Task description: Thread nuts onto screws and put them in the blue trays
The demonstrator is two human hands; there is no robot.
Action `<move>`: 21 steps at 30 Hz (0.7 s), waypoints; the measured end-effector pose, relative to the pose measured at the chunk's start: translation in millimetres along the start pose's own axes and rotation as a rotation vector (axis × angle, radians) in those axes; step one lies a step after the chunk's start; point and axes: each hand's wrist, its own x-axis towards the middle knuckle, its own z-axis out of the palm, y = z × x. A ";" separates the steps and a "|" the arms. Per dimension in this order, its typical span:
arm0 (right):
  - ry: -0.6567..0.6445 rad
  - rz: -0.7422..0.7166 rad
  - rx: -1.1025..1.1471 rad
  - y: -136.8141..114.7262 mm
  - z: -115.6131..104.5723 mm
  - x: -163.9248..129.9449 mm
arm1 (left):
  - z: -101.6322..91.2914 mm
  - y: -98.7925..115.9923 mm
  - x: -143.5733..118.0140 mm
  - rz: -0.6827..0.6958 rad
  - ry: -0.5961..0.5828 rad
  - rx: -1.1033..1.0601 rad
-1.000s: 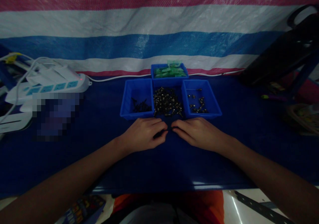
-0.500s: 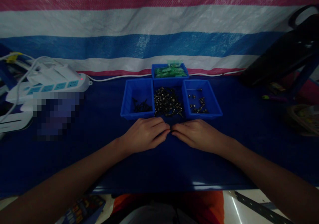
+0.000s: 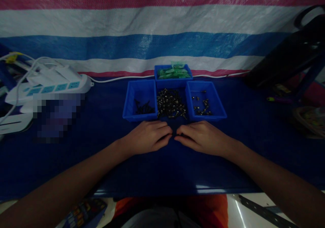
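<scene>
Both forearms run in from the lower corners, the left from 8 o'clock and the right from 4 o'clock, and meet at the middle. The left hand (image 3: pixel 147 136) lies palm down with its fingers curled toward 3 o'clock. The right hand (image 3: pixel 200 136) mirrors it, fingers curled toward 9 o'clock, the fingertips of both nearly touching; what each grip pinches cannot be made out.

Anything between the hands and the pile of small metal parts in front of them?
Nothing visible. The left hand and right hand rest on the blue table, fingertips nearly meeting, just short of the pile of small metal parts between two blue bins.
</scene>
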 end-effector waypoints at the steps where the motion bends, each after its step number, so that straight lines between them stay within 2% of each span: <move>1: 0.004 0.006 -0.006 0.5 -0.3 0.1 | 0.1 0.1 -0.1 -0.003 0.000 -0.005; 8: -0.015 0.058 -0.022 1.3 -2.2 1.5 | 0.7 0.9 -0.6 -0.065 0.012 -0.021; 21: -0.038 0.112 -0.002 0.4 -0.4 0.6 | 0.3 1.7 0.1 -0.064 0.039 -0.030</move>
